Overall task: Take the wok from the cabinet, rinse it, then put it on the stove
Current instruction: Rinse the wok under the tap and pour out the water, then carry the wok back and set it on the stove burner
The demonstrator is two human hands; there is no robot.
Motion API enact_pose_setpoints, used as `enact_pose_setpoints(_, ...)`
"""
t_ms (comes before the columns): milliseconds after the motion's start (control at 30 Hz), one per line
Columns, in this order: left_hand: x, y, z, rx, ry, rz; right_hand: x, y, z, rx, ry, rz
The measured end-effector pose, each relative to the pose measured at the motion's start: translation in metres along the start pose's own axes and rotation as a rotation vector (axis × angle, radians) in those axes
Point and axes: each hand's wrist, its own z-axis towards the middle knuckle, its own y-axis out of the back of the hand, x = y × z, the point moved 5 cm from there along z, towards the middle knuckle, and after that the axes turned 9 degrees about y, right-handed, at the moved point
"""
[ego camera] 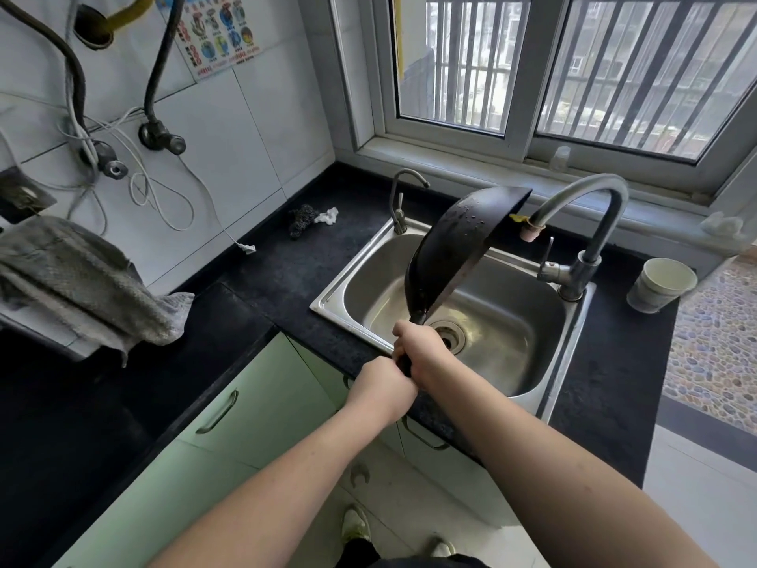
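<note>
Both hands, left hand (379, 387) and right hand (418, 348), grip the handle of the wet wok (454, 248), tipped on edge over the sink (532, 321), probably draining it, leaving the carry left to the stove.

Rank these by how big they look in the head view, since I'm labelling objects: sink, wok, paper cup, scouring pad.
1. sink
2. wok
3. paper cup
4. scouring pad

The cup and pad look close in size, so their order is unsure.
</note>
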Motion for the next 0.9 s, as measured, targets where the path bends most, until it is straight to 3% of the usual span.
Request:
enact_pose_setpoints(200,0.004,-0.003,-0.004,0.066,0.036,-0.073,-0.002,0.000,-0.005,0.009,-0.002,-0.044)
enact_pose_setpoints(333,0.010,-0.003,-0.006,0.182,0.054,-0.269,-0.003,-0.004,-0.009,0.041,-0.020,-0.036)
enact_pose_setpoints(567,0.023,0.004,-0.024,0.334,0.053,-0.506,-0.009,-0.012,-0.026,0.132,-0.142,0.155)
enact_pose_setpoints(767,0.040,0.017,-0.036,0.584,0.079,-0.722,-0.012,-0.024,-0.042,0.265,-0.151,0.158)
enact_pose_setpoints(900,0.047,0.015,-0.055,0.656,0.119,-0.871,-0.020,-0.031,-0.059,0.386,-0.201,0.215)
